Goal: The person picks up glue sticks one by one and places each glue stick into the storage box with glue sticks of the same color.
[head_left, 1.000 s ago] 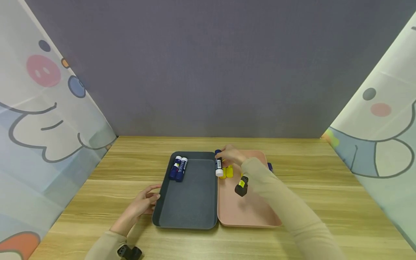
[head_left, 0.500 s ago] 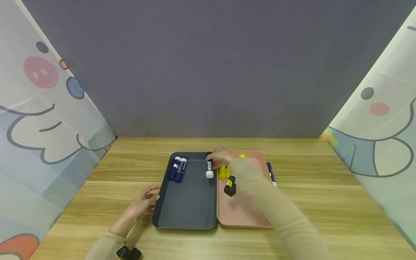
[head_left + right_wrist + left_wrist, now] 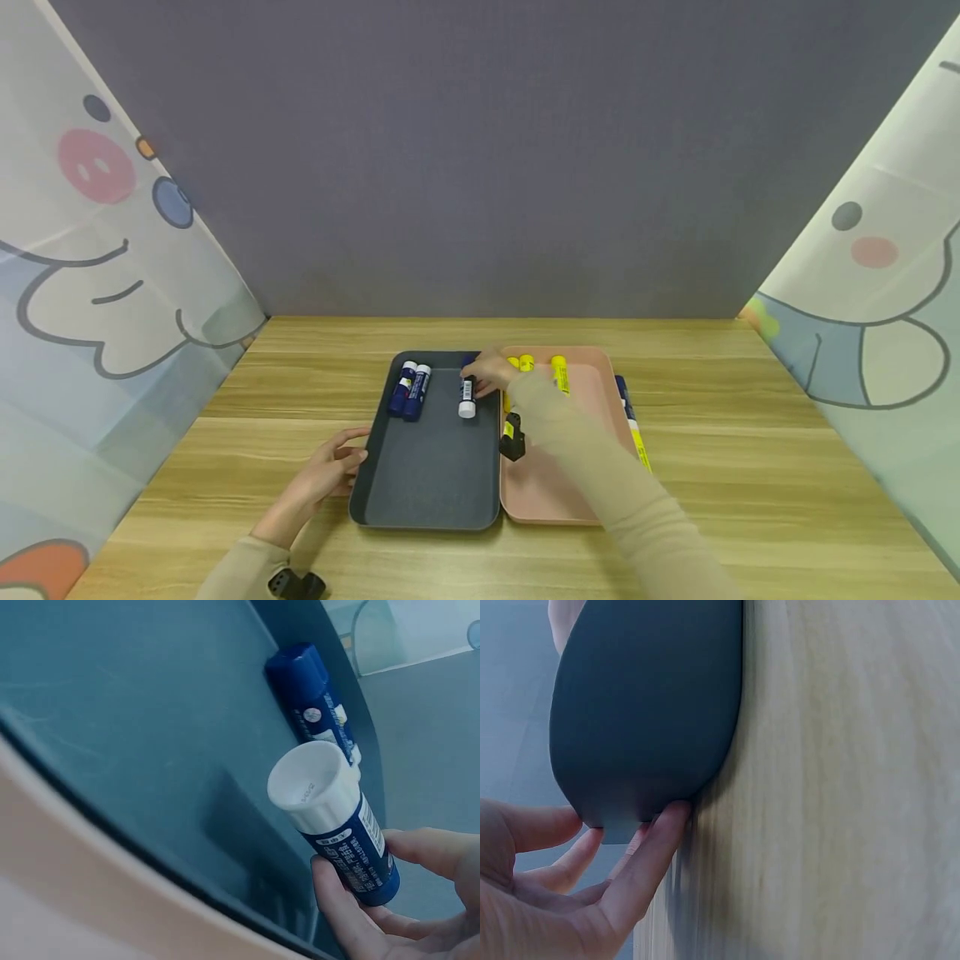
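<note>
My right hand (image 3: 491,368) holds a blue glue stick with a white cap (image 3: 467,409) over the right part of the grey tray (image 3: 427,492). In the right wrist view, thumb and fingers pinch its blue barrel (image 3: 349,855), and the white cap points away from the hand, tilted above the tray floor. Two more blue glue sticks (image 3: 410,393) lie side by side at the tray's back left. My left hand (image 3: 330,468) touches the tray's left edge; in the left wrist view the thumb and fingers (image 3: 641,866) rest against its outer wall, loosely spread.
A pink tray (image 3: 551,504) adjoins the grey one on the right, with several yellow glue sticks (image 3: 560,373), some partly behind my right forearm. Beyond its right side lie a blue glue stick (image 3: 624,395) and a yellow one (image 3: 640,447) on the wooden table (image 3: 750,467).
My right hand has carried the blue glue stick left, from the edge between the trays to over the grey tray. The left hand stays put. More yellow sticks show past the moving arm.
</note>
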The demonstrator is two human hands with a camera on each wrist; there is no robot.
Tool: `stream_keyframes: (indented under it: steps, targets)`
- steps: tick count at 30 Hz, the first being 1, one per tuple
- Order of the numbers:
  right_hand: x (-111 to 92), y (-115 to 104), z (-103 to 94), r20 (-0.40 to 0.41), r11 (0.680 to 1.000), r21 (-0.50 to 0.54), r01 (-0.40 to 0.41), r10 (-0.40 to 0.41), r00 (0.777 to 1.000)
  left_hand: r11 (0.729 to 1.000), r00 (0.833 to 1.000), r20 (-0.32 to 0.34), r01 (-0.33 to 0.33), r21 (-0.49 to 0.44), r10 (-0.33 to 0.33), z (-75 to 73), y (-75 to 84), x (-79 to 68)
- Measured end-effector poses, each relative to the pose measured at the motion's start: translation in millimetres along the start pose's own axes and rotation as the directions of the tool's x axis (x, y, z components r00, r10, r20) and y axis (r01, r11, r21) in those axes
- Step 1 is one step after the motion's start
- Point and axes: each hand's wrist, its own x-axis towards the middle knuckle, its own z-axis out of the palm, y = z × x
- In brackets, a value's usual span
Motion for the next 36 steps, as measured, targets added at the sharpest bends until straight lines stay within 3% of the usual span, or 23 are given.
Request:
stream_keyframes:
  steps: [5,8,15,22,28,36]
  targets:
    - [-66,-46,6.8,-0.053,0.997,-0.052,-0.053,0.051,0.997,1.0,1.0,-0.003,0.0,0.0,0.0,-0.2,0.9,-1.8]
    - [-86,-59,9.2,-0.076,0.995,-0.083,-0.055,0.049,0.996,1.0,1.0,-0.007,0.0,0.005,0.0,-0.4,1.5,-2.7]
    - [-82,-61,14.0,-0.106,0.977,-0.179,-0.112,0.094,0.99,1.0,1.0,-0.007,0.0,0.007,0.0,-0.8,1.7,-2.7]
    - [-78,-59,15.7,-0.11,0.974,-0.184,-0.13,0.111,0.988,1.0,1.0,-0.008,0.004,0.004,-0.004,-0.5,1.3,-2.4]
    - [-84,-62,12.8,-0.078,0.989,-0.101,-0.104,0.096,0.992,1.0,1.0,0.0,-0.003,-0.001,0.003,-0.7,0.1,-1.7]
    - [-95,-65,2.9,-0.047,0.997,-0.072,-0.002,-0.001,0.999,1.0,1.0,0.012,-0.012,-0.005,0.012,-1.0,-1.0,-0.5]
